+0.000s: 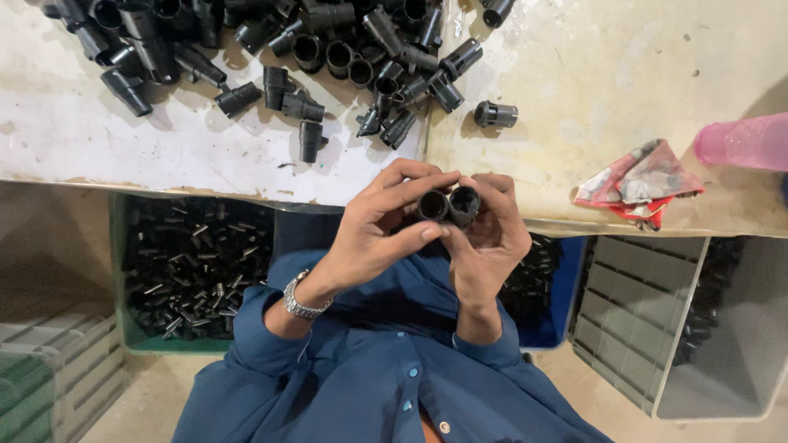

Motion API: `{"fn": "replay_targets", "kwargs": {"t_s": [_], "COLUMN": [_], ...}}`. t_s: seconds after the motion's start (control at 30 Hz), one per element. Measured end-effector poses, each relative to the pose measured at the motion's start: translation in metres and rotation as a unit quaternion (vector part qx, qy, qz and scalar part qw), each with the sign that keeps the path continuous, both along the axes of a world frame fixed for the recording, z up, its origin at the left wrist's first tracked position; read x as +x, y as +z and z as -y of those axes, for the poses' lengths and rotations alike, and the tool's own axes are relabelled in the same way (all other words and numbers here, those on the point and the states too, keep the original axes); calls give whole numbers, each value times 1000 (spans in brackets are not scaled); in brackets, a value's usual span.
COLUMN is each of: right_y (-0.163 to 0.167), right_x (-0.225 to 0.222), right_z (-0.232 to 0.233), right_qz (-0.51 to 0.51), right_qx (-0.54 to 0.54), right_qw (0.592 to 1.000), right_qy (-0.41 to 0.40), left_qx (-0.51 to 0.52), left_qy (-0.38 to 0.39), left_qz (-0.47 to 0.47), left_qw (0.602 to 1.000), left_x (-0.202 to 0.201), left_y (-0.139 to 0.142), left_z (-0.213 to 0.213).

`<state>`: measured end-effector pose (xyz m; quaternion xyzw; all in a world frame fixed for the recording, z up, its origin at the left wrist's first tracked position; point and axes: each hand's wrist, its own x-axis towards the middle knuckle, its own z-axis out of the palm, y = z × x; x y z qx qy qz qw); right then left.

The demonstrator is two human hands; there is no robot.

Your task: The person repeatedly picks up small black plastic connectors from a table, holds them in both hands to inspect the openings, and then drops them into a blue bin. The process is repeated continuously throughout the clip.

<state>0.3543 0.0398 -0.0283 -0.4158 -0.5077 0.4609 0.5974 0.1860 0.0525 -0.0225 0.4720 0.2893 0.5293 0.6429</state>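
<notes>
Black tubes: two short plastic tubes (448, 205), side by side, open ends toward the camera, held above the desk edge.
Left hand (373, 234): grip pinching the left tube; a metal wristwatch (302, 302) sits on the wrist.
Right hand (486, 242): grip pinching the right tube.
Desk (599, 74): carries a pile of black fittings (328, 49), a folded cloth (636, 182), a pink bottle (743, 141).
Green bin (197, 267): below the desk, filled with small black parts.

No labels, signs or screens show; the one package-like thing is a crumpled wrapper (636, 182) — red, white and grey — lying flattened on the surface (607, 74) near its front edge.
</notes>
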Motion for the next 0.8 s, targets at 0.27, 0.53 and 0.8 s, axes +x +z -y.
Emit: {"fn": "replay_targets", "kwargs": {"t_s": [0.27, 0.53, 0.8], "right_y": [1, 0, 1], "right_x": [1, 1, 0], "right_z": [2, 2, 3], "right_qz": [3, 32, 36], "right_qx": [-13, 3, -8], "right_qw": [1000, 999, 999], "right_qy": [8, 24, 27], "left_qx": [-61, -45, -29], "left_qy": [6, 44, 42], "left_qz": [75, 30, 38], "left_qw": [995, 998, 998], "left_x": [5, 0, -5], "left_y": [-7, -9, -7], "left_z": [-2, -1, 1]}}
